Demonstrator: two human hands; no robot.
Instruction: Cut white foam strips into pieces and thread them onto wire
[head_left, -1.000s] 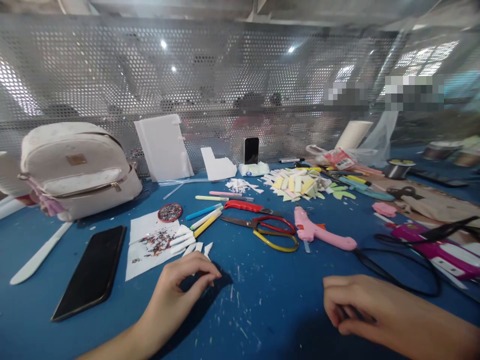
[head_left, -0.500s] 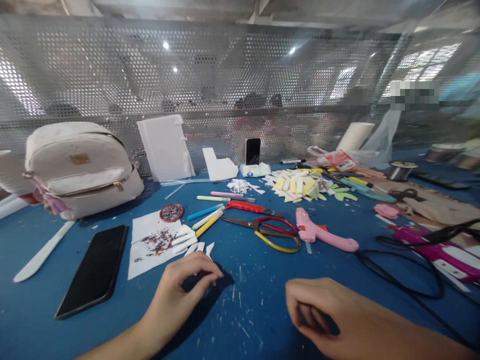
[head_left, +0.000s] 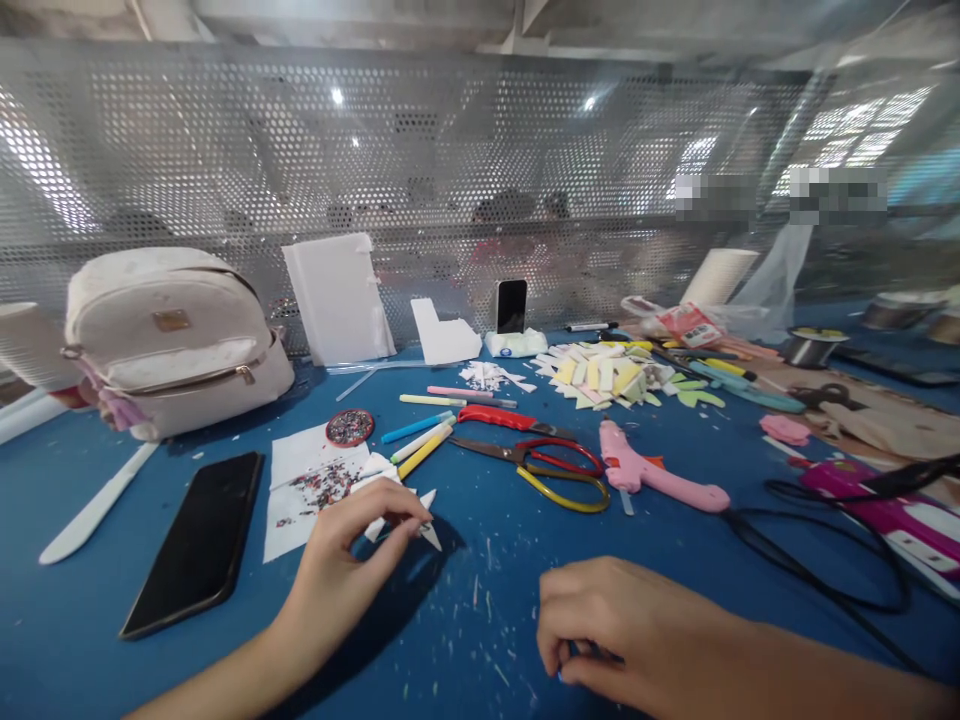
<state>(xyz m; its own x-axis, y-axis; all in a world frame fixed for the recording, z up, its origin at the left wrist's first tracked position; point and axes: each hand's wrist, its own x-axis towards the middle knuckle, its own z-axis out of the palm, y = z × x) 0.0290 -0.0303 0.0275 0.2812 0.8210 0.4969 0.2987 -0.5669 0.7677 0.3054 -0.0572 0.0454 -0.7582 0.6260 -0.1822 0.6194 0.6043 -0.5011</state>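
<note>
My left hand (head_left: 367, 545) is over the pile of small white pieces, thumb and forefinger pinched together. A pointed white piece (head_left: 432, 537), paper by its look, sticks out at those fingertips. More white pieces lie partly hidden under the hand, by the yellow marker (head_left: 421, 452). My right hand (head_left: 600, 625) is low over the blue table (head_left: 480, 620), its fingers curled closed. A tiny blue-and-white spot shows under its fingertips; what it belongs to is hidden. Between and beyond the hands lie scissors (head_left: 517, 452) with red and yellow handles.
A white sheet (head_left: 281, 540) with dark glitter and a round glitter dish (head_left: 349, 428) lie left, beside a black phone (head_left: 195, 540). A pink glue gun (head_left: 660, 482) trails a black cable on the right. Cut strips (head_left: 600, 372) are heaped behind; a backpack (head_left: 172, 340) stands back left.
My left hand has moved slightly left, and a pointed white piece now shows at its fingertips. My right hand has shifted left and its fingers have curled closer together. The view has shifted slightly.
</note>
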